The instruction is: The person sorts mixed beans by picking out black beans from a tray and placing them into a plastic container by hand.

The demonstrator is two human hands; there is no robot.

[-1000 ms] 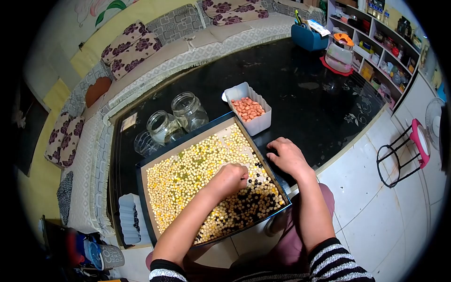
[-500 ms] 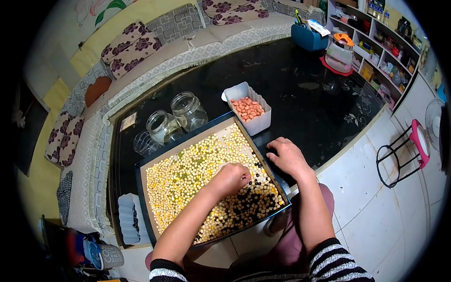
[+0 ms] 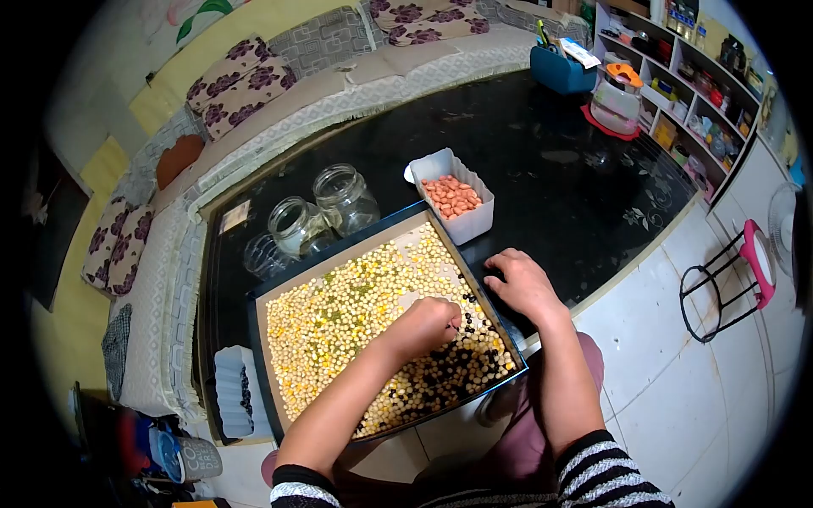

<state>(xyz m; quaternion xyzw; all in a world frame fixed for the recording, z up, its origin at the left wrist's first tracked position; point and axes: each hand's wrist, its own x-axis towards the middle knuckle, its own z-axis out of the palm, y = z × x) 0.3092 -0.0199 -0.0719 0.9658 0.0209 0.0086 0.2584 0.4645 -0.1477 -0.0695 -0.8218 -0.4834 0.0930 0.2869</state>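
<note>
My left hand (image 3: 423, 328) is closed over the beans in a shallow cardboard box (image 3: 263, 356) with a dark rim; what its curled fingers hold, if anything, is hidden. Pale yellow beans (image 3: 309, 364) and scattered yellow kernels cover most of the box floor. Black beans (image 3: 445, 372) lie thickest at the near right, below my fingers. A patch of small green beans (image 3: 339, 306) shows left of the middle. Outside the right wall of the box, my right hand (image 3: 521, 284) rests at the table edge, fingers apart and holding nothing.
A white container of peanuts (image 3: 453, 196) touches the box's far corner. Glass jars (image 3: 345, 203) stand behind the box. On its left is a white ribbed tray (image 3: 230, 394) with black beans. The dark table (image 3: 542, 161) extends beyond; a pink-topped stool (image 3: 754, 262) stands right.
My left hand has moved slightly right over the black beans, its fingers still curled. The right hand stays by the box. The whole view has shifted a little.
</note>
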